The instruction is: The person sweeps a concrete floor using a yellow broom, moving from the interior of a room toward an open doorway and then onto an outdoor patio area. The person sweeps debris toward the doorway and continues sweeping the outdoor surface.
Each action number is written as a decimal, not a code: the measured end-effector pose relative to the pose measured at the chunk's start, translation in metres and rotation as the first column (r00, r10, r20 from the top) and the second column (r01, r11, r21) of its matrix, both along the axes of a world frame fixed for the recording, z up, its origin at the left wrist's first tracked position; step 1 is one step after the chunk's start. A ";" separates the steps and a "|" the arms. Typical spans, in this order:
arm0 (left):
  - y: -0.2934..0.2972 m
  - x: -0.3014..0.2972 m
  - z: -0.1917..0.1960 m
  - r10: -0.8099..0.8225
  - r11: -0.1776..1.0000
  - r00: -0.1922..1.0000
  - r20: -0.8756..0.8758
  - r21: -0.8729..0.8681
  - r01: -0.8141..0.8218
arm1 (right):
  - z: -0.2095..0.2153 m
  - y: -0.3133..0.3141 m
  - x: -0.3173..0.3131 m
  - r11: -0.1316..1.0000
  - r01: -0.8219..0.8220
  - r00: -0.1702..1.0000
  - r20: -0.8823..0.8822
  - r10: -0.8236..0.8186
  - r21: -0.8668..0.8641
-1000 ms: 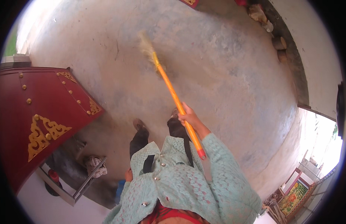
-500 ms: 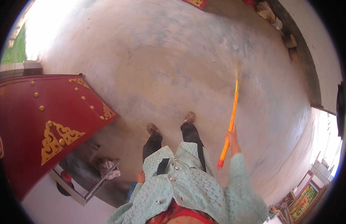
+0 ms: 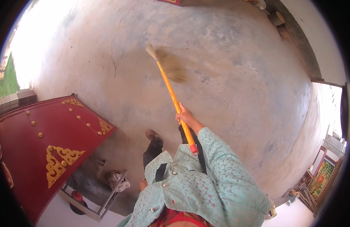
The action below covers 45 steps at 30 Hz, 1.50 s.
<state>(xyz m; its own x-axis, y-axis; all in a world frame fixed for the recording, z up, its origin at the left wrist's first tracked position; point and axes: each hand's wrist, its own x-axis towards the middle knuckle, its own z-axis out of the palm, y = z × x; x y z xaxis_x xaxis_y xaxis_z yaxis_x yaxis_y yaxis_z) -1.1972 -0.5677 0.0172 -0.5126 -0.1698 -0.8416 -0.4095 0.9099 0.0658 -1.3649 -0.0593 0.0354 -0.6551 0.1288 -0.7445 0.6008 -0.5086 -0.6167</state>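
Observation:
A broom (image 3: pixel 170 87) with an orange-yellow handle and a red end cap slants across the middle of the view. My right hand (image 3: pixel 186 115) is closed around its handle, well above the cap. The straw bristles fan out at the far end, over or on the floor, smeared by motion. My left hand (image 3: pixel 143 184) hangs low beside my jacket, only partly showing; its fingers are hidden.
A red door (image 3: pixel 27 147) with gold studs and ornaments stands at the left. Below it are a metal frame (image 3: pixel 111 195) and a crumpled cloth (image 3: pixel 118 181). Round wooden pieces (image 3: pixel 276 19) lie along the right wall. A colourful framed picture (image 3: pixel 323 178) leans at the lower right.
My right hand has swung the broom leftward across the floor, from my right side to in front of me. Its bristles now spread wide. My left hand stays low at my side.

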 end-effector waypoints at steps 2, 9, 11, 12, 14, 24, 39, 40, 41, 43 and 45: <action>-0.004 -0.002 -0.004 -0.021 1.000 1.000 0.007 -0.005 0.021 | 0.015 0.013 0.003 1.000 -0.005 0.999 -0.047 0.005 -0.006; 0.007 -0.018 -0.003 0.002 0.997 1.000 -0.017 0.083 0.000 | 0.102 0.056 0.079 0.976 0.129 0.990 0.039 -0.138 0.177; 0.009 -0.019 -0.003 -0.003 0.996 1.000 -0.017 0.085 0.004 | 0.106 0.069 0.107 0.949 0.163 0.980 0.069 -0.187 0.269; 0.009 -0.019 -0.002 -0.002 0.996 1.000 -0.019 0.084 0.004 | 0.108 0.076 0.119 0.935 0.169 0.975 0.084 -0.205 0.312; 0.012 -0.021 -0.005 -0.011 0.996 1.000 -0.022 0.085 0.013 | 0.097 0.092 0.143 0.897 0.149 0.952 0.184 -0.244 0.415; 0.032 -0.032 0.004 -0.052 0.995 0.998 -0.039 0.084 0.055 | -0.009 0.130 0.140 0.968 0.233 0.957 0.153 -0.245 0.092; 0.096 -0.087 0.034 0.271 0.901 0.961 -0.054 0.367 -0.233 | 0.078 0.126 -0.021 0.989 -0.130 0.977 -0.163 0.141 0.073; 0.100 -0.090 0.029 0.294 0.888 0.955 -0.044 0.381 -0.256 | 0.084 0.135 -0.021 0.987 -0.126 0.975 -0.171 0.142 0.103; 0.103 -0.092 0.018 0.291 0.888 0.955 -0.057 0.387 -0.248 | 0.093 0.148 -0.019 0.985 -0.122 0.979 -0.147 0.140 0.125; 0.163 -0.120 0.039 0.230 0.916 0.973 0.013 0.335 -0.221 | 0.119 0.172 -0.010 0.974 -0.114 0.988 -0.079 0.132 0.195; 0.214 -0.157 0.061 0.241 0.907 0.970 0.034 0.347 -0.238 | 0.153 0.189 -0.002 0.961 -0.088 0.992 -0.061 0.108 0.264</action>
